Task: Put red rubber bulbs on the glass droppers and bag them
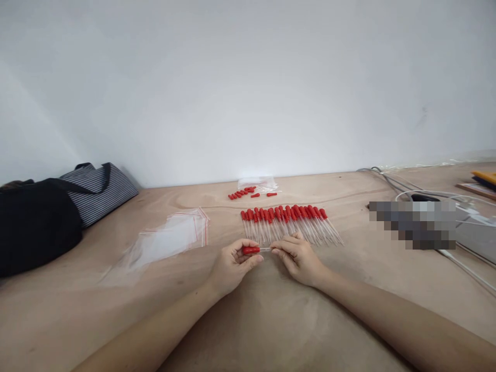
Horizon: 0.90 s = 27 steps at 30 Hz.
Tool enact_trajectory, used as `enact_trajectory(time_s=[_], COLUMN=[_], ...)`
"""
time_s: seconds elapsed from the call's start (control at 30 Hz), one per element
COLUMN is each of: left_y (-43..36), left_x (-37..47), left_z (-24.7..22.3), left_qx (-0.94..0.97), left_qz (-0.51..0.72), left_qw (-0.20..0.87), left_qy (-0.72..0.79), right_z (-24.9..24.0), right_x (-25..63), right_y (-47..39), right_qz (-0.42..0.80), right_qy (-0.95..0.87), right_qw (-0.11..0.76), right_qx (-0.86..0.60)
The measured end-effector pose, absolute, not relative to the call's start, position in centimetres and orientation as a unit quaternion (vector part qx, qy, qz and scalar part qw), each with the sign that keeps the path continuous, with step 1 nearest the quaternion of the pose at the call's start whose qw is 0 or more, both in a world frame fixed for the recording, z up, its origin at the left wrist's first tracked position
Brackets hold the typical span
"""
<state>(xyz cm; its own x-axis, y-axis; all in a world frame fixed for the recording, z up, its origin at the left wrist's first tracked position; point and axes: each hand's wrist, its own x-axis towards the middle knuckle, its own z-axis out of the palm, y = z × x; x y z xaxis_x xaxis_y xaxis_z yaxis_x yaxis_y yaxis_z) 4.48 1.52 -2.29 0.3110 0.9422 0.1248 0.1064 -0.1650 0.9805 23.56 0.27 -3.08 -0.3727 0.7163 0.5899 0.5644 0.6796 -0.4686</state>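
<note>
Between the fingers of my left hand [233, 264] is a red rubber bulb [251, 250], lying sideways. A clear glass tube [265, 249] runs from the bulb's right end into the pinched fingers of my right hand [296, 258], which hide its far part. Just beyond my hands, several droppers with red bulbs [289, 213] lie side by side in a row, their clear tips toward me. Farther back lie several loose red bulbs [254, 196], beside a clear bag [258, 183] with thin clear tubes at its right.
Clear plastic bags [170, 240] with red edges are spread on the wooden table [217, 320] at the left. A black bag [36, 222] and a striped bag [103, 191] stand at the far left. Cables [391, 182] and a blurred-out item [420, 225] lie at the right.
</note>
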Motion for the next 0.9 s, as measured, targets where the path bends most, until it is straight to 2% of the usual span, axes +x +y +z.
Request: enact_trajectory(time_s=[0.13,0.33,0.4,0.63,0.9], left_y=[1.6,4.5,6.5,12.1,13.5], left_x=[4.7,3.9,3.0,2.8,3.9], left_z=[-2.1,-0.1,0.9,1.5,0.0], left_qx=[0.608,0.459,0.48,0.545,0.634], left_qz=[0.433,0.521,0.48,0.325,0.263], left_qw=[0.523,0.552,0.502,0.491,0.408], left_qy=[0.411,0.462,0.535,0.598,0.601], right_z=[-3.0,-2.9,-2.9,-3.1,-3.2], right_x=[23.5,23.6,23.7,23.6,23.7], right_y=[0.1,0.0,0.0,0.3,0.4], right_qz=[0.1,0.091,0.094,0.084,0.081], right_qy=[-0.825,-0.838,-0.832,-0.82,-0.819], right_qw=[0.397,0.383,0.387,0.393,0.393], right_qx=[-0.389,-0.378,-0.386,-0.409,-0.411])
